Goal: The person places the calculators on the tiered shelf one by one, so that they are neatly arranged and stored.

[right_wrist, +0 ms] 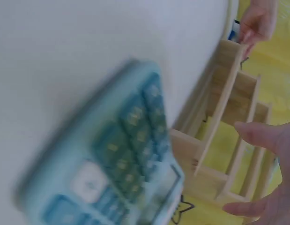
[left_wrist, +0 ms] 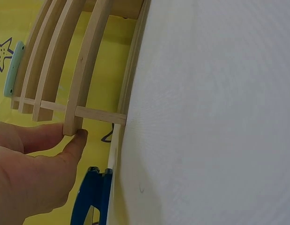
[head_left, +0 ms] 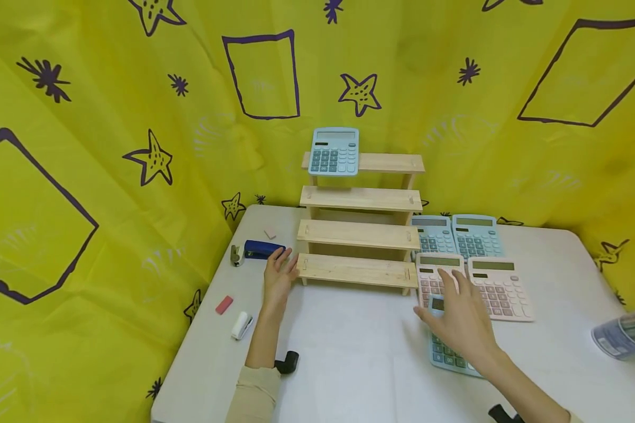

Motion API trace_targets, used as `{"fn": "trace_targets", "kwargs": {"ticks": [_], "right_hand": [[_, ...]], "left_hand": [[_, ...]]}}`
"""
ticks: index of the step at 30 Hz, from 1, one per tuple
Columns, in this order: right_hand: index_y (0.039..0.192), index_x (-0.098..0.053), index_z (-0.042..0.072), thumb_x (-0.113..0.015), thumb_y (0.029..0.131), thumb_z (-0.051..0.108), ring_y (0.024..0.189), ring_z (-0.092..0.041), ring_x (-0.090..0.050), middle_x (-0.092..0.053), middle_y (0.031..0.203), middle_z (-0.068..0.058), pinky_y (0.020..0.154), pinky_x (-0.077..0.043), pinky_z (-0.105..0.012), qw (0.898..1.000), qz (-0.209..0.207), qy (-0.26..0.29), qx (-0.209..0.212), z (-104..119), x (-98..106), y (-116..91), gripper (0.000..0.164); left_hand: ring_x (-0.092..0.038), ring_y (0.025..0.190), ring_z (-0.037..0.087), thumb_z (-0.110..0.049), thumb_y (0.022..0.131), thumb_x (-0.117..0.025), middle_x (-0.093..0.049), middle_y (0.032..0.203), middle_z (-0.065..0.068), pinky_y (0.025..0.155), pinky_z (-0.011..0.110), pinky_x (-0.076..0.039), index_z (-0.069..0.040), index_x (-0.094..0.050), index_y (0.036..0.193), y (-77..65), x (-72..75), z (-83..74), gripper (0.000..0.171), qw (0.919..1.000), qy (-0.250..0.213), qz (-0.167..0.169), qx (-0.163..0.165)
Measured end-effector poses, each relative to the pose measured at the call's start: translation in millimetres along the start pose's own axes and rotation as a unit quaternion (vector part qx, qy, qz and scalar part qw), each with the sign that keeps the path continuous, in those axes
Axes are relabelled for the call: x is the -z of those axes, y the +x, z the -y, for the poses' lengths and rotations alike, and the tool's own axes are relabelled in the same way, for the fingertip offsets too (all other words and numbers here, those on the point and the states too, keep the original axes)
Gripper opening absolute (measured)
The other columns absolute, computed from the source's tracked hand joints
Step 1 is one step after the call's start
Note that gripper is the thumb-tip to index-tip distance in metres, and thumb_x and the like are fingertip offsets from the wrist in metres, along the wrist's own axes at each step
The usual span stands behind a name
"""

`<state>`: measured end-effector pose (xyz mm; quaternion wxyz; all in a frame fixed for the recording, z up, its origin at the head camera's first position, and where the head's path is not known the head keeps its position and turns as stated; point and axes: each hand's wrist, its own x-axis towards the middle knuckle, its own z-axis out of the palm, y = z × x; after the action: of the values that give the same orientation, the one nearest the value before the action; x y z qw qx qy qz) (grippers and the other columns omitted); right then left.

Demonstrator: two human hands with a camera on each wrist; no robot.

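Note:
A stepped wooden display rack (head_left: 357,235) stands at the back of the white table. My left hand (head_left: 279,279) pinches the left end of its lowest board (left_wrist: 79,89) between thumb and finger. A light blue calculator (head_left: 334,151) leans upright on the top step, at its left. My right hand (head_left: 463,317), fingers spread and apart from the rack, hovers over another blue calculator (head_left: 447,354); this calculator is blurred in the right wrist view and partly hidden by the hand in the head view. Two pink calculators (head_left: 500,288) and two more blue ones (head_left: 476,234) lie behind it.
A dark blue stapler (head_left: 263,249) lies left of the rack, beside a small metal clip-like item (head_left: 235,255). Nearer are a pink eraser (head_left: 224,305) and a small white stapler-like item (head_left: 241,325). At the right edge is a pencil cup (head_left: 616,339). A yellow curtain hangs behind.

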<state>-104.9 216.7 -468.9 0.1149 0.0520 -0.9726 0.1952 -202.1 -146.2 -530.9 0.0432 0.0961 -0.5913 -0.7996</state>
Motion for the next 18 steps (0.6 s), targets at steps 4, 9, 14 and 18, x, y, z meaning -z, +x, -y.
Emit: {"fn": "trace_targets", "kwargs": {"ticks": [4, 9, 14, 18], "right_hand": [[0.15, -0.039, -0.009, -0.092, 0.075, 0.045, 0.117, -0.075, -0.043, -0.035, 0.145, -0.046, 0.07, -0.049, -0.081, 0.998, 0.053, -0.017, -0.042, -9, -6, -25, 0.107], [0.154, -0.027, -0.011, -0.094, 0.069, 0.053, 0.115, -0.087, -0.03, -0.021, 0.15, -0.05, 0.065, -0.051, -0.079, 0.988, 0.12, -0.015, -0.094, -16, -14, -44, 0.126], [0.158, -0.015, -0.009, -0.094, 0.068, 0.055, 0.118, -0.09, -0.02, -0.009, 0.155, -0.05, 0.073, -0.044, -0.087, 0.981, 0.151, -0.004, -0.126, -19, -21, -54, 0.135], [0.161, -0.008, -0.006, -0.094, 0.068, 0.056, 0.121, -0.09, -0.014, -0.002, 0.157, -0.049, 0.08, -0.035, -0.092, 0.976, 0.164, 0.002, -0.144, -22, -23, -56, 0.141]], "left_hand": [[-0.05, 0.142, 0.037, 0.025, 0.093, -0.052, -0.041, 0.159, 0.02, 0.097, 0.024, -0.055, -0.002, -0.029, 0.159, 0.5, -0.5, 0.4, 0.075, 1.0, -0.001, -0.001, 0.0], [-0.051, 0.142, 0.036, 0.025, 0.093, -0.052, -0.042, 0.159, 0.018, 0.104, 0.03, -0.053, -0.004, -0.03, 0.159, 0.8, 0.3, 0.8, 0.076, 1.0, -0.002, -0.008, 0.005], [-0.05, 0.142, 0.037, 0.026, 0.093, -0.052, -0.041, 0.16, 0.019, 0.106, 0.033, -0.052, -0.004, -0.03, 0.159, 0.4, 0.2, 0.8, 0.075, 0.9999, -0.001, -0.01, 0.004], [-0.05, 0.142, 0.038, 0.026, 0.093, -0.052, -0.041, 0.16, 0.02, 0.106, 0.034, -0.052, -0.002, -0.03, 0.159, 0.6, -0.6, 0.6, 0.075, 1.0, -0.001, -0.006, 0.002]]}}
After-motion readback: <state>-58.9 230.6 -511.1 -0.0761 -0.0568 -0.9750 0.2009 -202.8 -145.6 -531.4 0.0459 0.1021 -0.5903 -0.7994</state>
